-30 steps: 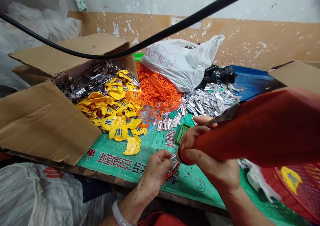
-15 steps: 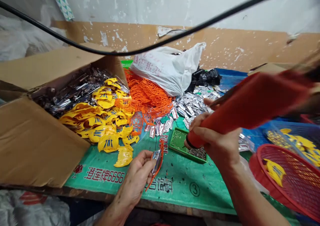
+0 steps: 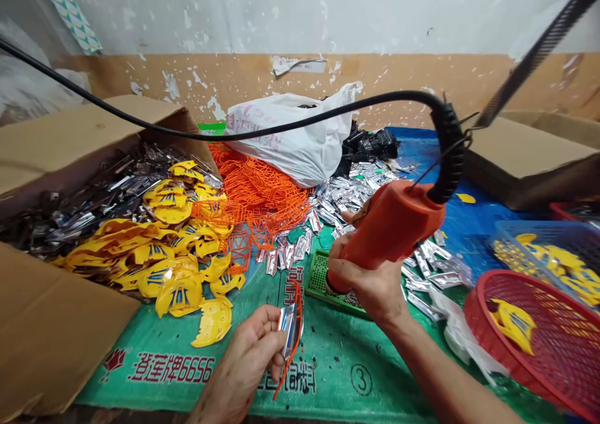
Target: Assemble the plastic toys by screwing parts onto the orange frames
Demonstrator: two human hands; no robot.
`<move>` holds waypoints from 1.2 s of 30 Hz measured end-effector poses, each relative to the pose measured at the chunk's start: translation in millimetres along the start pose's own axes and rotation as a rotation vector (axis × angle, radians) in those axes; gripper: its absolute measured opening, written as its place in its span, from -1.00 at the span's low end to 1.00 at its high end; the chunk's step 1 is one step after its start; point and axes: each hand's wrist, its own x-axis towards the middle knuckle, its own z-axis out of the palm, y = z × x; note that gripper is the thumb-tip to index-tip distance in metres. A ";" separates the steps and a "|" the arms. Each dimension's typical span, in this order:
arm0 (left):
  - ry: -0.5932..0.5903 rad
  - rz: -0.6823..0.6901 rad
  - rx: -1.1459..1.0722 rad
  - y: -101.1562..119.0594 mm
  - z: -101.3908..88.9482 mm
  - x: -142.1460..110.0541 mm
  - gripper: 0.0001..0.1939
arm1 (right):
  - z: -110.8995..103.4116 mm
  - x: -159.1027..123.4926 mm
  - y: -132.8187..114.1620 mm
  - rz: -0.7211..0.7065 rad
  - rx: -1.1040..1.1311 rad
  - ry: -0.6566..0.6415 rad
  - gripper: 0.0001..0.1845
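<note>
My left hand (image 3: 253, 346), near the front of the table, pinches a small silver part (image 3: 287, 329) together with a thin orange plastic frame (image 3: 297, 330). My right hand (image 3: 370, 286) is wrapped around a red electric screwdriver (image 3: 387, 224), which tilts down to the left. Its lower end sits over a green perforated tray (image 3: 319, 277) that holds small dark screws; the bit is hidden. A black cord (image 3: 300, 122) and a coiled hanging spring (image 3: 525, 67) join the tool's top.
At left, an open cardboard box (image 3: 56, 324) spills dark parts and yellow shells (image 3: 180, 296). Orange frames (image 3: 267, 189) and silver parts (image 3: 349, 192) lie heaped beside a white plastic bag (image 3: 300, 152). A red basket (image 3: 482, 324) and a blue bin (image 3: 510, 230) stand at right.
The screwdriver has swung from a slanted, nearly level pose to a more upright one, its lower end moving left over the tray. My left hand keeps its hold. The camera view has shifted slightly.
</note>
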 end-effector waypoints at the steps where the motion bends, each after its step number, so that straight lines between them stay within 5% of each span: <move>1: -0.006 0.000 -0.002 -0.5 0.0 0.1 -0.89 | -0.3 0.3 0.1 0.005 -0.011 -0.009 -0.83; 17: -0.046 0.006 0.212 15.4 -3.4 -0.5 -0.91 | 3.5 -2.6 2.4 -0.002 -0.040 -0.004 -0.87; 23: -0.087 0.062 0.255 14.1 -4.2 1.9 -0.92 | 0.8 0.5 -1.3 -0.048 0.089 0.058 -0.73; 27: -0.100 0.049 0.258 20.5 -0.4 0.5 -0.89 | -4.1 -3.2 -24.7 -0.062 0.255 0.051 -0.52; 36: -0.128 0.049 0.225 21.9 0.3 -0.3 -0.87 | 16.4 -38.8 -59.4 0.049 0.380 -0.255 -0.32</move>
